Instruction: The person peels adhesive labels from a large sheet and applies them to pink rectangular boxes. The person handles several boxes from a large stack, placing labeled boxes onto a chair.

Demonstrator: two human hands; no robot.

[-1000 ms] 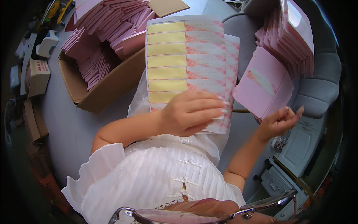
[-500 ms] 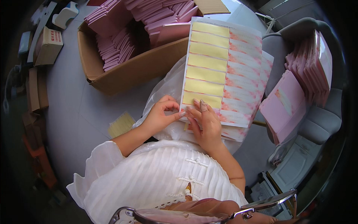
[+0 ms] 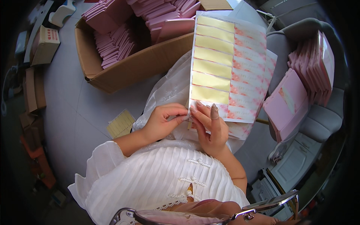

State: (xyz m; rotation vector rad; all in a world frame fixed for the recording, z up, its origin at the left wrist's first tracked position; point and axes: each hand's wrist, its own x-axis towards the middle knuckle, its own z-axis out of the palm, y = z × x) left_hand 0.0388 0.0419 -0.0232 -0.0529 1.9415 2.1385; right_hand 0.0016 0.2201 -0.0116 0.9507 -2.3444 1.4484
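Sheets of pink floral labels [image 3: 247, 75], with a column of bare yellow strips, lie on my lap over white fabric [image 3: 161, 90]. At the lower-left corner of the top sheet, my left hand [image 3: 165, 122] has thumb and forefinger pinched on the edge. My right hand [image 3: 210, 133] meets it there, fingertips closed at the same corner and one finger raised; whether it grips a single label is hidden. A pink folder [image 3: 281, 108] with a floral label lies to the right.
A cardboard box [image 3: 123, 71] of pink folders stands at back left. A grey chair [image 3: 322, 123] at right holds stacked pink folders [image 3: 315, 67]. A yellow sheet [image 3: 120, 127] is on the floor at left; small boxes [image 3: 45, 45] line the left edge; a white cabinet [image 3: 298, 161] is lower right.
My left hand has moved off the sheet's middle to its corner. My right hand has come leftward from beside the pink folder to join it. The view has shifted.
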